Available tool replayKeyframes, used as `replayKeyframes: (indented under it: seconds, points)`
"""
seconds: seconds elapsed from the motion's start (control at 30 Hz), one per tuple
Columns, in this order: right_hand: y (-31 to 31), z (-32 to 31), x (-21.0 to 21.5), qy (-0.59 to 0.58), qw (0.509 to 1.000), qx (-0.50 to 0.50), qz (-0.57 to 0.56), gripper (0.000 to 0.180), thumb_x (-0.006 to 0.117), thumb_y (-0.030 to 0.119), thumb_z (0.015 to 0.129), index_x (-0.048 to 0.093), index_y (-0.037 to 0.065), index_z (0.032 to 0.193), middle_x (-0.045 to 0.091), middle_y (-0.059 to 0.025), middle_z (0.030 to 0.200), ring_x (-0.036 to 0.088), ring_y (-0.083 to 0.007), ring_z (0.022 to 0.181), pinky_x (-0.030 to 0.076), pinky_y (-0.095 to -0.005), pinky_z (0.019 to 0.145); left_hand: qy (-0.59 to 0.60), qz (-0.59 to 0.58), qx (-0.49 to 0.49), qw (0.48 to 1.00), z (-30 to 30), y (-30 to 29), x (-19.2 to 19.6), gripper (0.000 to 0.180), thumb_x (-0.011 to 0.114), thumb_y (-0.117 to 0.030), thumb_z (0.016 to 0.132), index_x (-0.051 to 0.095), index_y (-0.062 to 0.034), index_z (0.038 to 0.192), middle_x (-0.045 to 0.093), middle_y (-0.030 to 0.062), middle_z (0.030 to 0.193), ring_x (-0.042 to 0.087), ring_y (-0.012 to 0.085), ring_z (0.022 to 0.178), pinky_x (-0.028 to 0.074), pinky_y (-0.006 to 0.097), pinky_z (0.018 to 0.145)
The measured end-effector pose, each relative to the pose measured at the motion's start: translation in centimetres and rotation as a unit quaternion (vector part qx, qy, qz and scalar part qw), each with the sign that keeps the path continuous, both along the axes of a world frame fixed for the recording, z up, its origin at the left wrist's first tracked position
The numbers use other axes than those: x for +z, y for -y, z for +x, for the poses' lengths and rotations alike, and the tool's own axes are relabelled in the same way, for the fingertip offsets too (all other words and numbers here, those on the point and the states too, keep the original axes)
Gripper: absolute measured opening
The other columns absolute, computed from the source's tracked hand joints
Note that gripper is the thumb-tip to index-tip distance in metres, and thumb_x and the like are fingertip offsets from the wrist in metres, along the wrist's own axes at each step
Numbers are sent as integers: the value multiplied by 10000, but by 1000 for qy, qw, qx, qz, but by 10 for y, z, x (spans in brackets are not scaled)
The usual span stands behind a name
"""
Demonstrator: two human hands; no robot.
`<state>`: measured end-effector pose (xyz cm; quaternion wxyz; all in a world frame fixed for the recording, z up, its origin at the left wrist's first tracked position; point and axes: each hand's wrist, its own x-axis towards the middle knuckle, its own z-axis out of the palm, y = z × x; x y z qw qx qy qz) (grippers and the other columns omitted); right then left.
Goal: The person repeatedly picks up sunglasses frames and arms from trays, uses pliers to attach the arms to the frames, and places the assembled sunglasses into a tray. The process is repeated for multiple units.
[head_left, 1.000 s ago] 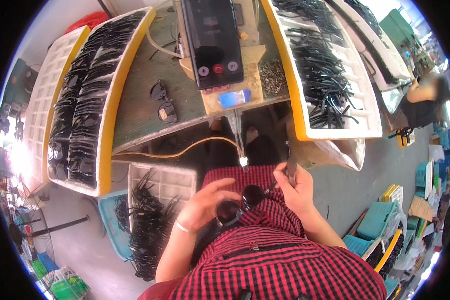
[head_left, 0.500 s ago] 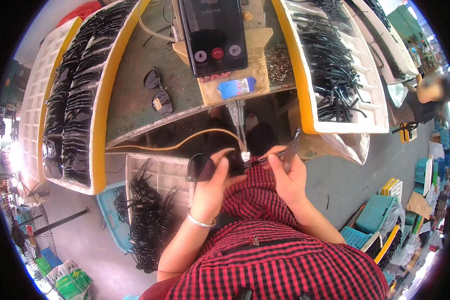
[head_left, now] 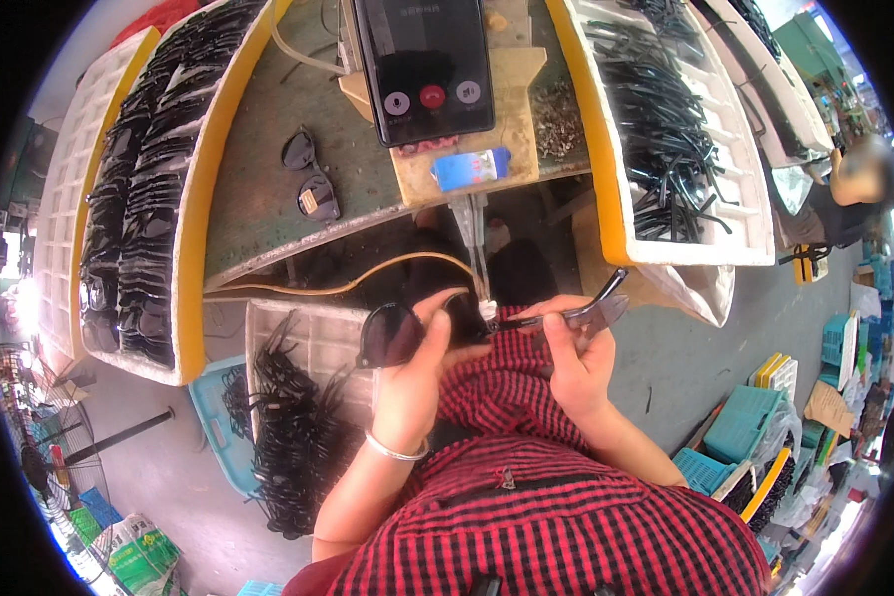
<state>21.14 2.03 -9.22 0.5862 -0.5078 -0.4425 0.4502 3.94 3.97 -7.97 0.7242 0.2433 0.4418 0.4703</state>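
Note:
My left hand is closed around the front of a pair of sunglasses, thumb on top, one dark lens sticking out to the left. The other lens sits at the fingertips, beside the white tip of a narrow metal tool hanging at the table's front edge. My right hand pinches a black temple arm. Its inner end meets the frame by the tool tip; its curved end points up and right. A greyish translucent piece lies along the right fingers; what it is I cannot make out.
A phone stands over a wooden block with a blue packet. Finished-looking sunglasses lie on the table. Trays of lenses and frames and of temple arms flank it. More black arms hang over a lower tray.
The temple arm has swung from pointing steeply upward to lying flatter and further right, and my right hand has turned with it. My left hand has tilted the sunglasses slightly, lowering the left lens.

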Motion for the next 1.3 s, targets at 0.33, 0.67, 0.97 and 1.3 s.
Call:
replayKeyframes:
  seconds: [0.33,0.67,0.97,1.3]
  points:
    - [2,0,2,-64,998,-5,-16,140,543,100,978,556,-23,1043,673,-133,961,645,-162,861,520,-289,798,-26,27,8,999,2,3,3,351,425,-193,1032,507,14,1304,591,138,1207,614,243,1061,543,438,892]
    - [3,0,4,-57,998,-5,-20,161,555,121,979,551,-22,1053,674,-137,969,653,-169,856,522,-293,799,-15,24,5,1000,1,3,4,348,426,-183,1031,510,11,1307,598,135,1193,616,242,1049,543,426,892]
    - [3,-1,3,-77,997,-9,-24,158,557,122,979,550,-19,1050,671,-137,964,652,-169,852,523,-296,801,-9,15,7,1000,0,2,3,346,437,-182,1025,520,11,1300,600,137,1194,620,237,1047,548,427,880]
    - [2,-1,-1,-93,995,-12,-29,164,550,133,984,542,-13,1057,671,-147,967,658,-182,854,528,-304,792,-11,6,5,1000,-1,1,7,348,440,-184,1022,524,14,1296,608,135,1184,627,232,1030,555,422,863]
